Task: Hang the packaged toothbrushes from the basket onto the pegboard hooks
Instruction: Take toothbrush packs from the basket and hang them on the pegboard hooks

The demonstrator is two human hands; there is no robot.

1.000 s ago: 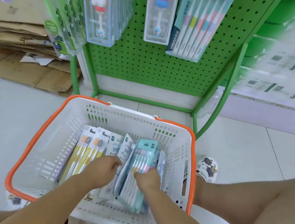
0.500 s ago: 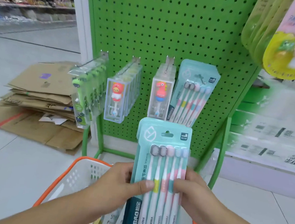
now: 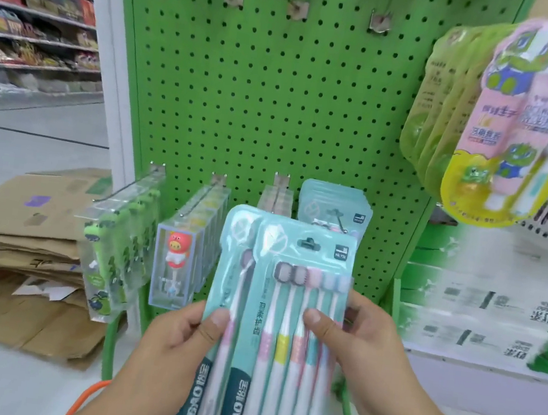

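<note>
A person's left hand (image 3: 177,337) grips the rear of two teal multi-brush toothbrush packs, thumb pressed on its front, while the right hand (image 3: 355,348) pinches the front toothbrush pack (image 3: 294,313) along its right edge, thumb laid across the brush handles. The rear toothbrush pack (image 3: 232,271) is fanned out to the left behind the front one. Both packs stand upright, held in the air before a green pegboard (image 3: 278,104), their hang holes below the level of the lower row of hooks. Just behind them a stack of matching teal packs (image 3: 333,207) hangs on a hook. To its left hang clear boxes holding red cartoon-headed children's toothbrushes (image 3: 177,264), and farther left clear boxes with green crocodile toothbrushes (image 3: 112,249). Bare hooks (image 3: 295,4) line the top of the board. A sliver of the basket's orange rim (image 3: 89,395) shows at the bottom, beneath the left forearm. Pink and yellow-green children's toothpaste sets (image 3: 511,122) hang blurred at upper right. Flattened cardboard (image 3: 16,244) lies stacked on the floor at left, with store shelves (image 3: 29,22) beyond.
</note>
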